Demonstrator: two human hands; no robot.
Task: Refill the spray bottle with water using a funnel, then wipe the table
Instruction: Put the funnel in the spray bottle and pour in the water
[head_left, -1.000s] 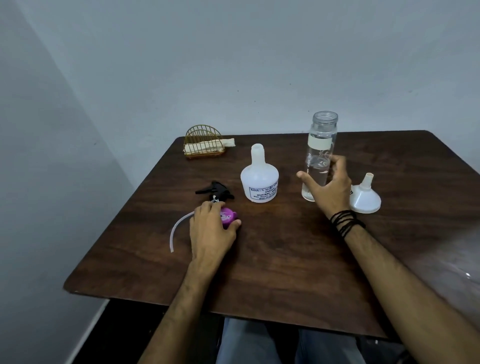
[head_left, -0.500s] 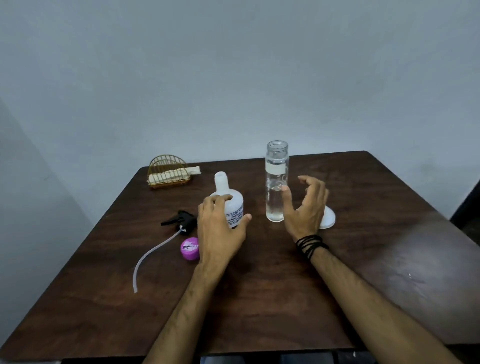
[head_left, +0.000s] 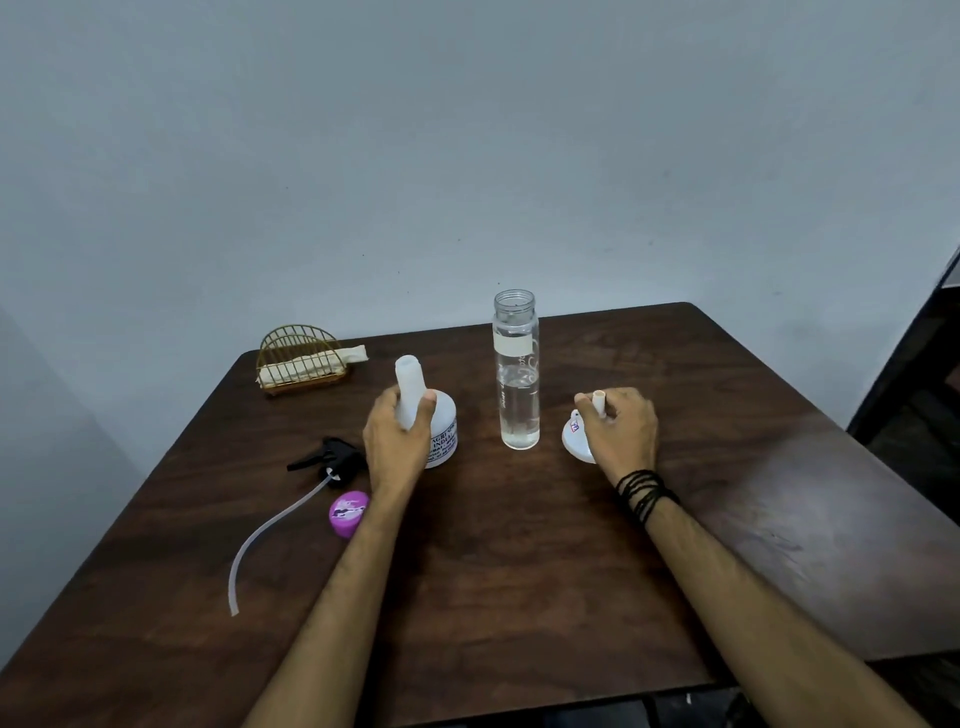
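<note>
The right hand (head_left: 621, 434) is closed as a grip on the funnel (head_left: 576, 441): thumb and fingers are pinched round its narrow spout, which points upward, while the wide mouth faces down and rests on the bench (head_left: 519, 571). The left hand (head_left: 397, 441) is wrapped as a second grip round the neck of the spray bottle (head_left: 415, 384), which stands upright with its open mouth uppermost and clear above the fingers.

From the right-hand grip the spray bottle lies to the left, and the tall clear water bottle (head_left: 515, 374) stands between the two, uncapped and partly filled. The funnel's long axis is seen to be vertical, but inverted for its purpose; it is judged that it must be turned over, so that the spout points down, and carried leftward past or over the water bottle to reach the open neck. The right hand is the nearer to the funnel, the left to the spray bottle, so no exchange is called for.

Further out, the black trigger head (head_left: 327, 460) with its trailing tube and a purple cap (head_left: 349, 512) lie to the left of the left forearm. A wire holder (head_left: 301, 358) with a folded cloth is set at the far left corner.
</note>
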